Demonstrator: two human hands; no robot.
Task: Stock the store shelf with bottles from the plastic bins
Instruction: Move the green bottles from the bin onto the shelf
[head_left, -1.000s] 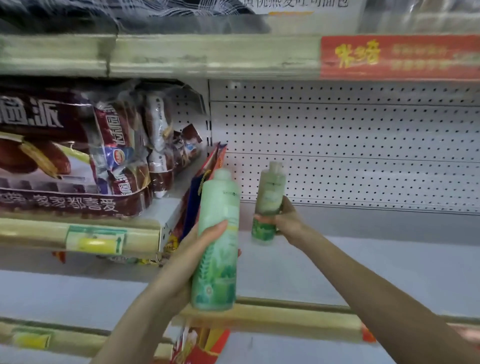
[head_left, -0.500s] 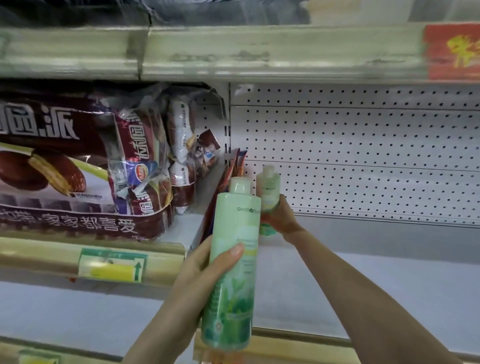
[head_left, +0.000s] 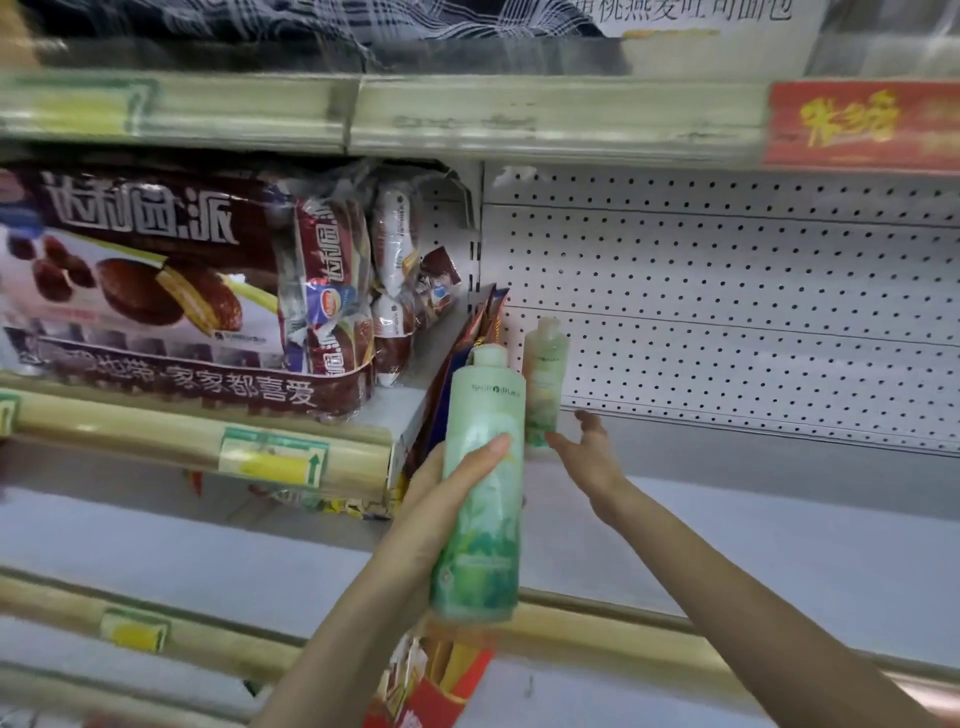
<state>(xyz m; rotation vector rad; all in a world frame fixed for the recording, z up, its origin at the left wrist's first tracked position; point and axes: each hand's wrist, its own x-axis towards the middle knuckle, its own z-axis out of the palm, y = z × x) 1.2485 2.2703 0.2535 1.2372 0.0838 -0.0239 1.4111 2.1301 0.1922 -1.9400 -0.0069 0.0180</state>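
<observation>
A: What fills the frame?
B: The white metal store shelf with a perforated back panel (head_left: 727, 519), bare across the right half. Glossy maroon chocolate-pie snack bags (head_left: 156, 291) crowd the upper left.
A: And the bottles?
B: A tall pale-green plastic bottle with a leaf print (head_left: 480, 499) is held upright at centre, in front of the shelf edge. A second matching green bottle (head_left: 543, 384) stands upright at the back of the shelf, just right of centre, against the panel.
A: The hands?
B: The left hand (head_left: 441, 514) wraps the near bottle's middle, thumb across the front. The right hand (head_left: 587, 457) is spread loose and holds nothing, just beside the standing bottle's base. Whether it touches, I cannot tell.
A: How will it handle?
B: Stiff, smooth, probably weighty if full, and tall enough to tip. I'd hold it mid-body and set it flat beside the other.
</observation>
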